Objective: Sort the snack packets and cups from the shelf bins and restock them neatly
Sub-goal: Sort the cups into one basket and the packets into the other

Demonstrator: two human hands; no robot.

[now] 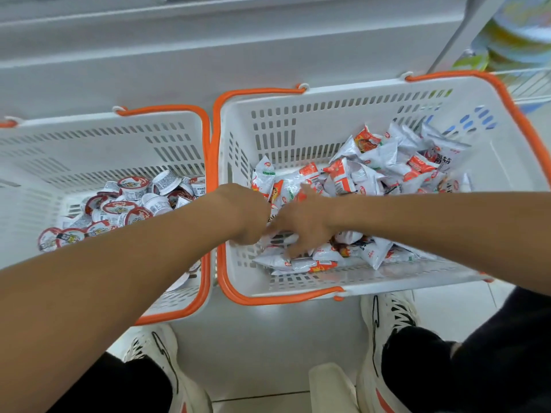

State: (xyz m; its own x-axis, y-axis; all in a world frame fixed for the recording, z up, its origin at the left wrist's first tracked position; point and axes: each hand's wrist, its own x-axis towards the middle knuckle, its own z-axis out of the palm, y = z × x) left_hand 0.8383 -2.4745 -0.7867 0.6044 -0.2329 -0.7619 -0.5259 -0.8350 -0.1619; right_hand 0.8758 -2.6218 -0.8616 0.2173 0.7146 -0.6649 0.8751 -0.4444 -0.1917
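both hands are down inside the right-hand white slotted plastic basket with orange handles (298, 120), which serves here as the landmark. the left hand (249, 217) reaches in over that basket's left wall, fingers curled downward toward the floor of it; whether it actually grips a packet i cannot tell, since the fingertips are blurred and hidden under the knuckles. the right hand (304, 222) lies just beside it, fingers spread and pointing down, touching the small white and orange foil snack packets (387, 162) near the basket's front edge, with no clear pinch on any one of them.

the packets are heaped loosely across the basket, thickest toward its back right corner, with a thinner scatter at the front. left of the basket, touching it side by side, stands a second white slotted basket with orange handles (179, 135), holding small white plastic cups with red-rimmed foil lids (131, 186) (tumbled every way, some on their sides).

the risks, as i judge them: the packets are slick and puffy, so a hasty handful could shed a few onto the floor in front of the basket. two hands crowding one spot may knock against each other. a packet carried leftward could drop among the cups and undo the sorting.
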